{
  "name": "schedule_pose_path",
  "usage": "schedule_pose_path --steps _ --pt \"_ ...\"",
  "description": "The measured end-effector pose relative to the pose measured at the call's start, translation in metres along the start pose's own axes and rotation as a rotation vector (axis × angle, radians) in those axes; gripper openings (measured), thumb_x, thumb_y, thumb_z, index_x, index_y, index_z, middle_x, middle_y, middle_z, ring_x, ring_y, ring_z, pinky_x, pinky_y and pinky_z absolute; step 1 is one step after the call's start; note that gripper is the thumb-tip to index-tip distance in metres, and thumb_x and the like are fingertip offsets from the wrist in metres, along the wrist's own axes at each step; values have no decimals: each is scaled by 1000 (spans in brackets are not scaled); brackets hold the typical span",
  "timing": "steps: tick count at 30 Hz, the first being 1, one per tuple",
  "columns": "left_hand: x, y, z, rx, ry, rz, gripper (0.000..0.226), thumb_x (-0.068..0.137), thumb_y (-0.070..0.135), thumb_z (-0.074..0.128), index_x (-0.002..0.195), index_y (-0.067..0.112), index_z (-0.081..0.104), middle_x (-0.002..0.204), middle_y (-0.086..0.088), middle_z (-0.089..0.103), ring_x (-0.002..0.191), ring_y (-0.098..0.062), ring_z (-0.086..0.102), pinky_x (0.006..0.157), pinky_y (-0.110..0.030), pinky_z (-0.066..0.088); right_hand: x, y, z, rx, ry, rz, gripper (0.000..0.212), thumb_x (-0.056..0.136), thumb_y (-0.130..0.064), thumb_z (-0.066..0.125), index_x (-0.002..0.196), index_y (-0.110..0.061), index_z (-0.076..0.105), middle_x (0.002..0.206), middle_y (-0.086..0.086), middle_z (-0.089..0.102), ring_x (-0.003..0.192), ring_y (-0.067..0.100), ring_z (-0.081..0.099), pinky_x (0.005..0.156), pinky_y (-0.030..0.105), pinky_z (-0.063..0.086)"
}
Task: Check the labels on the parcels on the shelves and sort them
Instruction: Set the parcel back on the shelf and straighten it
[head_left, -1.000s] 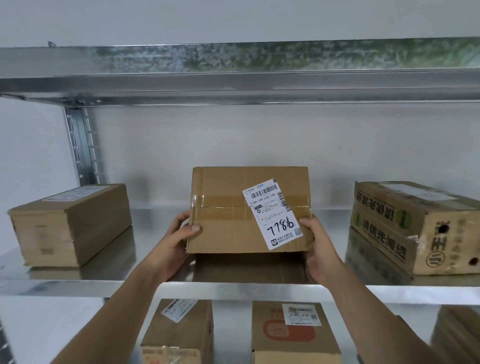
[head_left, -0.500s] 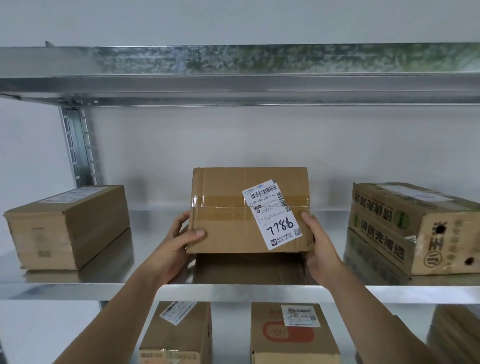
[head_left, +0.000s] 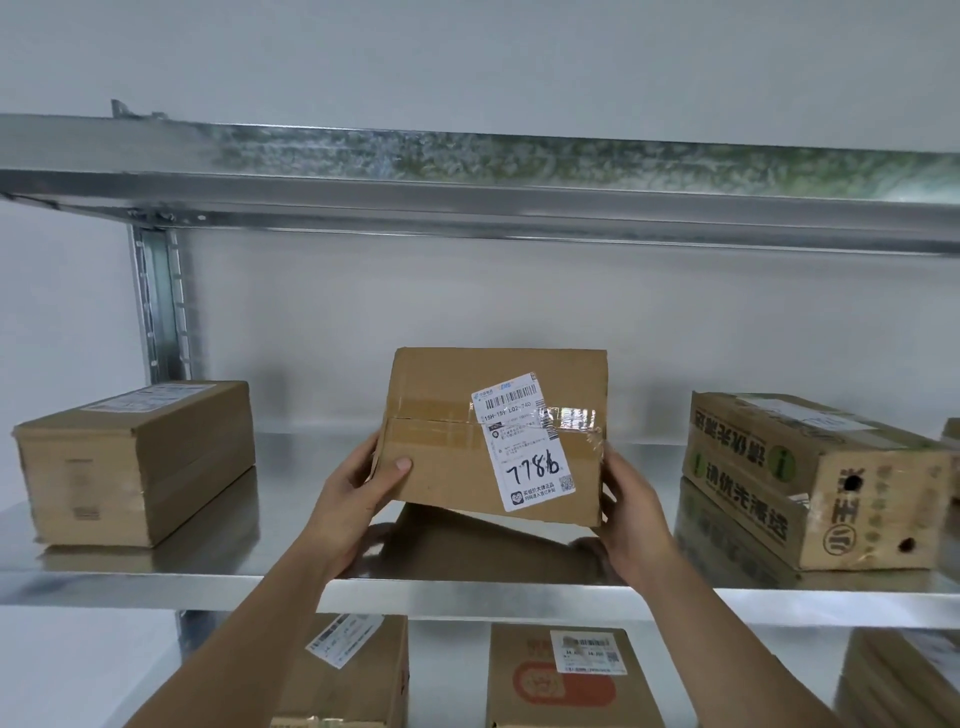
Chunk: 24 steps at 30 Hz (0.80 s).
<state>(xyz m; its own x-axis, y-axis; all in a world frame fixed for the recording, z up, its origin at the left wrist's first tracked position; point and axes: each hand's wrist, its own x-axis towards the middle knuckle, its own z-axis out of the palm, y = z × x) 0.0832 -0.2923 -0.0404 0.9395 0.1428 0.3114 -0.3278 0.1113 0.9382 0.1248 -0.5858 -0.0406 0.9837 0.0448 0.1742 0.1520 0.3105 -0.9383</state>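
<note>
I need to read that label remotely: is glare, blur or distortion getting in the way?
Head view: the label is sharp, its barcode and handwritten number legible; tape across its middle glints, washing out small print there. The shelf mirrors the box. Wide-angle lens bows the upper shelf.

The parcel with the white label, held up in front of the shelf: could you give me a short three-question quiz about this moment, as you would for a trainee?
1. True or false: both the left hand and the right hand grip the labelled cardboard parcel.
2. Multiple choice: the parcel's bottom edge is A) flat on the metal shelf, B) tilted, its left end raised above the shelf, C) tucked under the green-printed carton.
3. Fill in: the handwriting on the white shipping label starts with the two digits ___.

Key: 1 true; 2 B; 3 77 (the later digits look like 8, the last overwritten).
</note>
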Motion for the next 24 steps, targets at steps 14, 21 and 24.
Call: schedule_pose_path --steps 14,21,24 --pt "13 -1 62 375 -100 6 99 73 82 68 156 49 25 161 9 34 144 -16 41 121 -46 35 -29 -34 21 -78 -31 -286 42 87 -37 70 128 -32 62 115 -13 73 102 4 71 72 19 58" --pt "-1 2 60 69 -80 -28 39 102 44 54 141 40 57 132 14 67 123 -11 63 101 -33 54 -39 -17 35 -149 -101 -309 35 91 -35 70 125 -42 64 119 -19 70 109 1 66 80 22 57" --pt "-5 2 55 56 -111 -120 45 99 64 45 138 46 58 135 16 64 130 -10 56 108 -34 47 -40 -6 42 -140 -169 -245 48 85 -41 70 132 -41 59 125 -16 68 114 6 65 80 25 59"
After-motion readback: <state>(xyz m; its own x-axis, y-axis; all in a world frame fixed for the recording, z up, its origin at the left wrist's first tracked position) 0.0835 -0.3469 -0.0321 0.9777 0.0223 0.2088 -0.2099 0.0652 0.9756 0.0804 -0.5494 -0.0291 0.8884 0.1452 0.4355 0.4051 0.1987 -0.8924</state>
